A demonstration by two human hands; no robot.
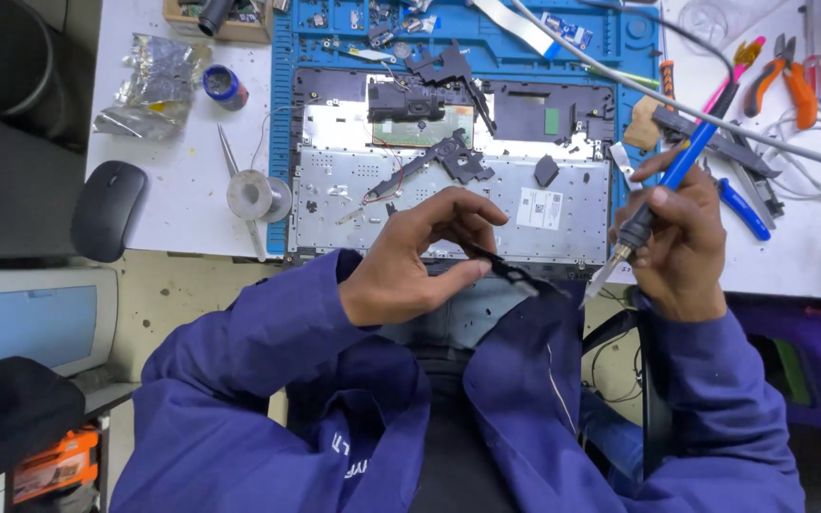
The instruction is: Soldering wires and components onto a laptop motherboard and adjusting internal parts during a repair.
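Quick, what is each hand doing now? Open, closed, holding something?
Left hand: closed on a small black plastic part, pinched in the fingertips.
Right hand: closed on a blue-handled soldering iron, tip toward the part.

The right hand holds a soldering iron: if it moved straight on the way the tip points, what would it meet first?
Probably the small black plastic part pinched in the left hand. The right hand aims the blue-handled soldering iron down-left at it, with a small gap between; depth is unclear.
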